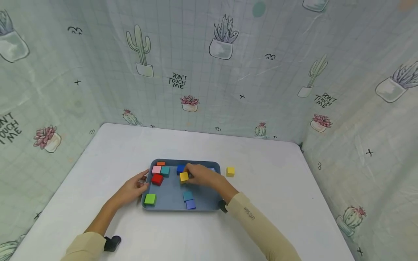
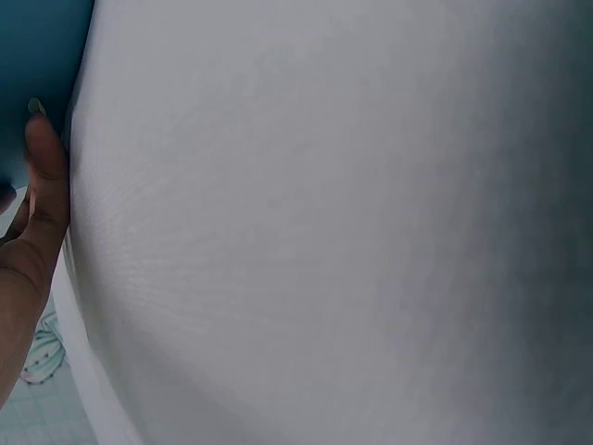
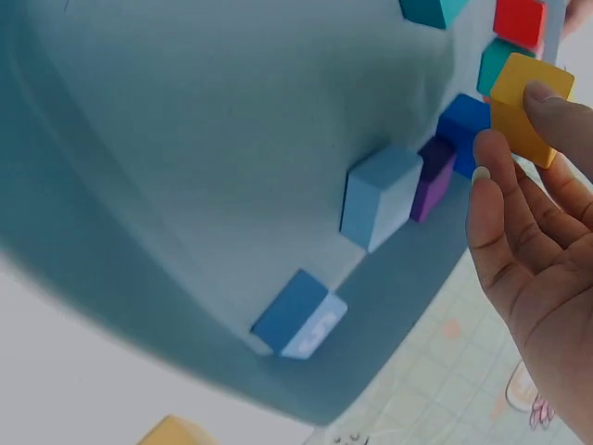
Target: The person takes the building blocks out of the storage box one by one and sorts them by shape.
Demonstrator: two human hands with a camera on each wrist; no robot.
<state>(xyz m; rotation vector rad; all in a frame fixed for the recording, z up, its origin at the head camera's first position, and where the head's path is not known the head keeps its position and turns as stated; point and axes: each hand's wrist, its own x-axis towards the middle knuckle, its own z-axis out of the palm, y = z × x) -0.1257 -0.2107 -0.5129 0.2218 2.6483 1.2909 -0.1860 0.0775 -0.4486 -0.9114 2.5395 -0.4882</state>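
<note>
My right hand (image 1: 203, 175) pinches a yellow block (image 3: 526, 104) between thumb and fingers over the tray (image 1: 173, 207). A blue block (image 1: 180, 169) is close by it, and in the right wrist view purple (image 3: 433, 176) and light blue (image 3: 380, 197) blocks stand beside that one. At the tray's left rim rests my left hand (image 1: 130, 188), thumb and forefinger spread along the edge. Its thumb (image 2: 46, 153) lies fairly straight against the tray in the left wrist view. Nearest to this hand in the tray are a red block (image 1: 157, 179) and a green block (image 1: 150, 199).
Pink (image 1: 156, 169), orange (image 1: 160, 164) and teal (image 1: 165, 171) blocks sit in the tray's far left corner. Another teal block (image 1: 187, 196) and a periwinkle block (image 1: 191, 204) lie near its front. Right of the tray, a second yellow block (image 1: 230, 171) stands on the white table (image 1: 267, 181).
</note>
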